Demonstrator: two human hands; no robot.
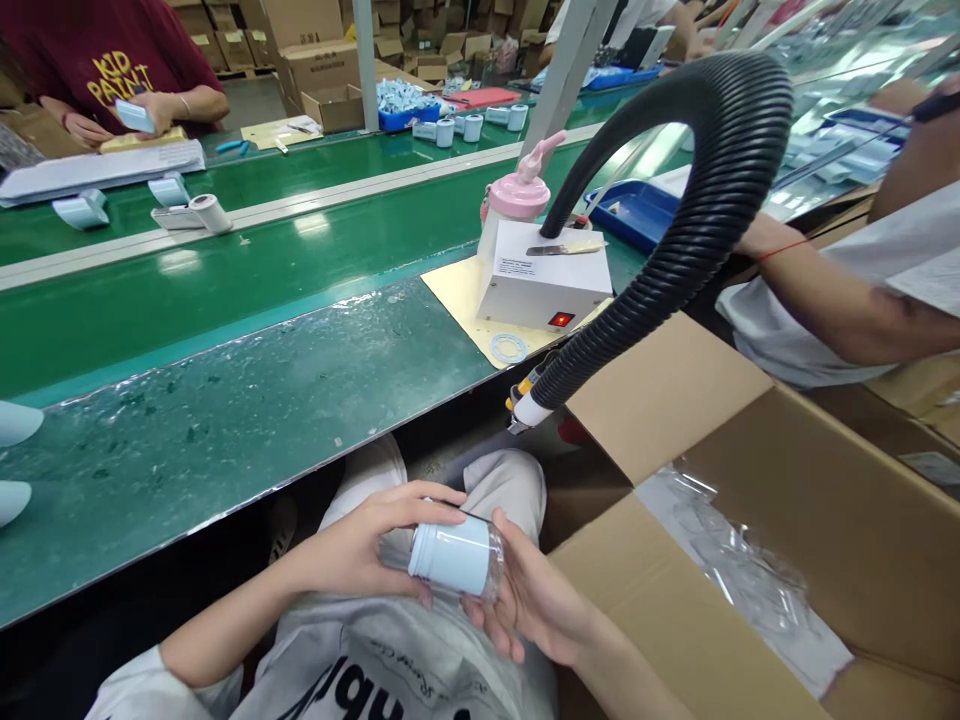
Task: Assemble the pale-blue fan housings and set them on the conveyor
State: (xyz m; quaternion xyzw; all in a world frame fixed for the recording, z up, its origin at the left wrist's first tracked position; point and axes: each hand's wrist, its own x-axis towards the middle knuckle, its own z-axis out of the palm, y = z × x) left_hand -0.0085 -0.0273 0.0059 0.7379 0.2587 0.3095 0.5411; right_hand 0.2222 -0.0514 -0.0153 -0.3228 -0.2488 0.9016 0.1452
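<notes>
Above my lap I hold a light-blue cylinder (454,553) with a clear plastic end, lying on its side between both hands. My left hand (379,545) wraps around its left end, fingers over the top and thumb below. At the clear right end, my right hand (529,590) grips with the thumb above and the fingers curled underneath. Ahead of my hands hangs the nozzle (529,410) of a black corrugated hose (731,190). The hose comes out of a white box-shaped machine (551,275) with a lit red switch.
An opened cardboard box (675,400) with clear plastic parts (742,560) stands at my right. A pink-lidded bottle (517,195) and a flat blue ring (508,348) are by the machine. Beyond my bench edge (247,370) runs a green conveyor (337,230). Co-workers sit across and at right.
</notes>
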